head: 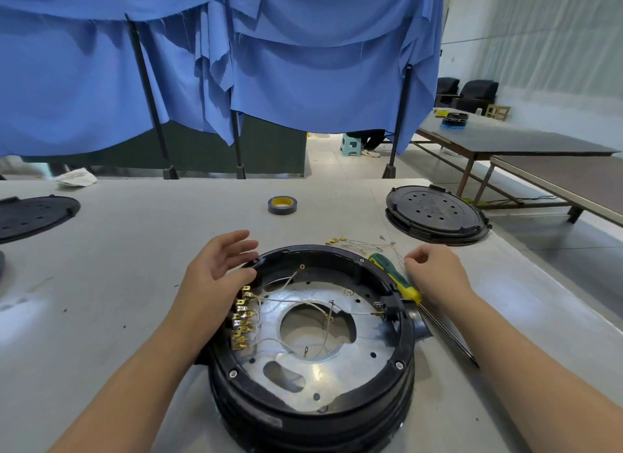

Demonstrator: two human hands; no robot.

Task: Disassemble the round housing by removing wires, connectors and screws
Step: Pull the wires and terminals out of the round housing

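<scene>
Blue cloth (303, 64) hangs beyond the counter (118, 284); left hand (215, 267), fingers spread, rests on the round housing (313, 402)'s rim, right hand (435, 273) pinches a loose wire (387, 250) beside the screwdriver (394, 279)

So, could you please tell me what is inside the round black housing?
Thin white wires, a row of brass connectors and a silver metal plate; anything under the plate is hidden.

Grey tabletop (135, 284) carried round housing (312, 402), screwdriver (397, 280), loose wires (364, 245) (brass-tipped), tape roll (282, 205), two black lids (436, 213).
</scene>
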